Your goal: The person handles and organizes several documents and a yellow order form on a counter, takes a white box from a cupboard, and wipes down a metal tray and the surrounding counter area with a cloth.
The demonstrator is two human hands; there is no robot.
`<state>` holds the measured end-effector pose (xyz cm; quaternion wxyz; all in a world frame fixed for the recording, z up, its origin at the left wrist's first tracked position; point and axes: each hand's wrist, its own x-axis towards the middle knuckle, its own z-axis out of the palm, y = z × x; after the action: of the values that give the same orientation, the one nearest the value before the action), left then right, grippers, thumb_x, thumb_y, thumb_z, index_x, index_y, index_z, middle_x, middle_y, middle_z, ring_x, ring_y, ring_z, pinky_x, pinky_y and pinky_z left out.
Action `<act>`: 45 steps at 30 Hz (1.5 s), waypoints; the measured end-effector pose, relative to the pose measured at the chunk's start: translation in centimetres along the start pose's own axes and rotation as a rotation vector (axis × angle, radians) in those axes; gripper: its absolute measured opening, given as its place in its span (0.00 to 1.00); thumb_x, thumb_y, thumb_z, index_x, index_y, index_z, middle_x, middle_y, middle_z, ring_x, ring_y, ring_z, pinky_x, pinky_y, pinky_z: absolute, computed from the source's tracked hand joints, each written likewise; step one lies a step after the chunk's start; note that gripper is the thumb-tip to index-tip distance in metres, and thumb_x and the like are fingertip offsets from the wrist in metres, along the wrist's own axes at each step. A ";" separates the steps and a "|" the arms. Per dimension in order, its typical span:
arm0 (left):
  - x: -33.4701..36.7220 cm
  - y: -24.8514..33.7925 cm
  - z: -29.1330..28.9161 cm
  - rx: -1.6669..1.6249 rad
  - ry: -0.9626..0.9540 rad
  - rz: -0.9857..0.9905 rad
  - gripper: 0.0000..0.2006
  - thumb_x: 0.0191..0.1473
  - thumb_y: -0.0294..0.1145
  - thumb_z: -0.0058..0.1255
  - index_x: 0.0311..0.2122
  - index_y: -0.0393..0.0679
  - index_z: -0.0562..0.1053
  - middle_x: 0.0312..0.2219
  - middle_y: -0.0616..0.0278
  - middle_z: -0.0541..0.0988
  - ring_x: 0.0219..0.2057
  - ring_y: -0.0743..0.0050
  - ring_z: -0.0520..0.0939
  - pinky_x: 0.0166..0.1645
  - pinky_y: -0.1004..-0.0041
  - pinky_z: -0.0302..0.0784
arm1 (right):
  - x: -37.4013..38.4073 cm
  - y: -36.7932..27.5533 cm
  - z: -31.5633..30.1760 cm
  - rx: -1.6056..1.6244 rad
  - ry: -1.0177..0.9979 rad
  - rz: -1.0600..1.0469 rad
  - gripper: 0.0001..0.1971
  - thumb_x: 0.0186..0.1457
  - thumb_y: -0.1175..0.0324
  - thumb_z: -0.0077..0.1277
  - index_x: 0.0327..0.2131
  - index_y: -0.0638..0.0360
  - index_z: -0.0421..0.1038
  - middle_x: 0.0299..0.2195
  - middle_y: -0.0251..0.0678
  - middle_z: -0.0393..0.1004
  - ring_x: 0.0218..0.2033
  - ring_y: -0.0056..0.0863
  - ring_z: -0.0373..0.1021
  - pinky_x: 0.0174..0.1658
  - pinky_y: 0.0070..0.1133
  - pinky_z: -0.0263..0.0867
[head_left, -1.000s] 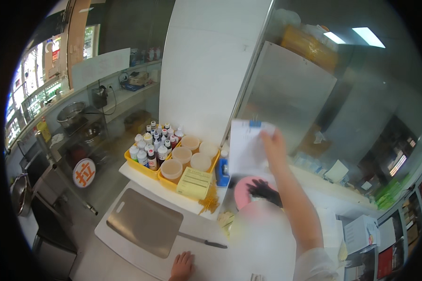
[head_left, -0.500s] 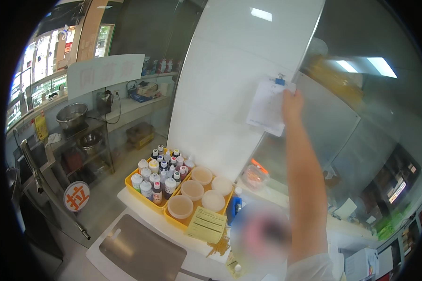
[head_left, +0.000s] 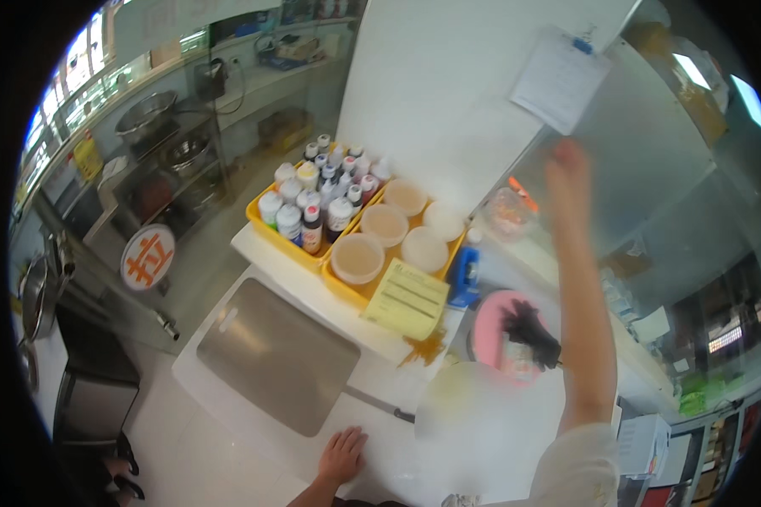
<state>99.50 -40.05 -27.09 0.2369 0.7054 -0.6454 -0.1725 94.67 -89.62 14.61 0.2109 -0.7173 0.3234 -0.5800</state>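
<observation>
White papers (head_left: 560, 80), edge clear of my right hand (head_left: 569, 160), clench indiscernible; left hand (head_left: 342, 455) flat, released, near grey board (head_left: 279, 355).

a white wall panel (head_left: 448, 93), pale glossy floor (head_left: 171, 422), bright windows (head_left: 81, 52) at upper left, ceiling lights (head_left: 692, 71) at upper right

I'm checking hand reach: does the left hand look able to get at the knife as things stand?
Probably yes: the left hand is close to the knife, seems empty, and nothing visible stands between them.
</observation>
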 end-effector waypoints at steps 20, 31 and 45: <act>-0.4 0.8 -0.4 0.059 0.055 0.008 0.25 0.49 0.32 0.48 0.56 0.47 0.70 0.61 0.60 0.67 0.63 0.62 0.66 0.68 0.58 0.56 | -27.6 -1.0 -0.3 0.422 -0.360 0.640 0.08 0.58 0.69 0.54 0.39 0.62 0.70 0.33 0.32 0.75 0.35 0.20 0.71 0.40 0.19 0.66; -0.2 0.5 0.6 0.069 0.083 0.067 0.25 0.49 0.32 0.50 0.56 0.47 0.70 0.61 0.58 0.67 0.64 0.61 0.64 0.69 0.57 0.55 | -43.7 -5.7 -21.6 -0.072 -0.482 0.843 0.09 0.61 0.70 0.52 0.43 0.61 0.69 0.29 0.35 0.78 0.25 0.17 0.70 0.30 0.19 0.66; -3.4 21.4 -1.4 -1.236 -0.683 -0.137 0.21 0.66 0.41 0.46 0.55 0.35 0.71 0.47 0.59 0.80 0.45 0.71 0.78 0.51 0.69 0.74 | -52.1 -16.5 -33.6 -0.206 -0.186 0.671 0.12 0.61 0.72 0.52 0.48 0.60 0.70 0.32 0.40 0.78 0.22 0.24 0.73 0.28 0.20 0.68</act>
<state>82.13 -37.65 -14.20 0.3668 0.3872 -0.4217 -0.7333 59.60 -38.64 -2.46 0.3448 -0.6383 0.5770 -0.3751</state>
